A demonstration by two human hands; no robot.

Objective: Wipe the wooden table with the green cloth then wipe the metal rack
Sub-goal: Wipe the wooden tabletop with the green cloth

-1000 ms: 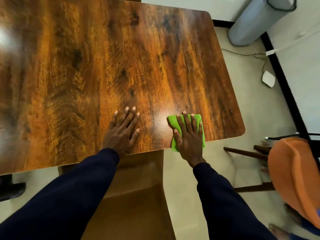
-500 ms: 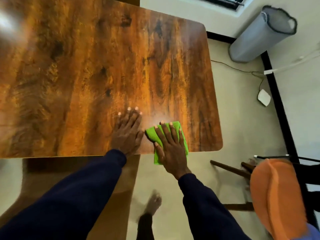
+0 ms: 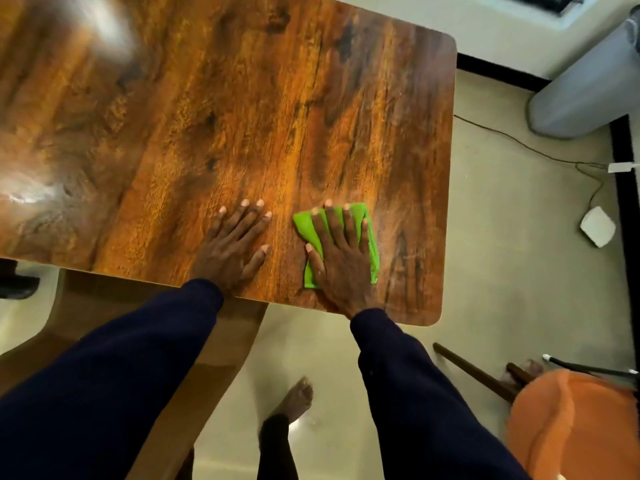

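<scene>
Closest to the camera, two dark blue sleeves (image 3: 415,393) reach forward above a bare foot (image 3: 294,398) on the pale floor (image 3: 502,271), with an orange chair (image 3: 571,424) at the right. The right hand (image 3: 341,258) lies flat with fingers spread on the green cloth (image 3: 370,244), pressing it on the wooden counter (image 3: 242,116) near its right front corner, and the left hand (image 3: 232,247) rests open and empty on the wood just beside it, not touching the cloth. Farther away, a grey bin (image 3: 588,84) stands on the floor by the wall.
</scene>
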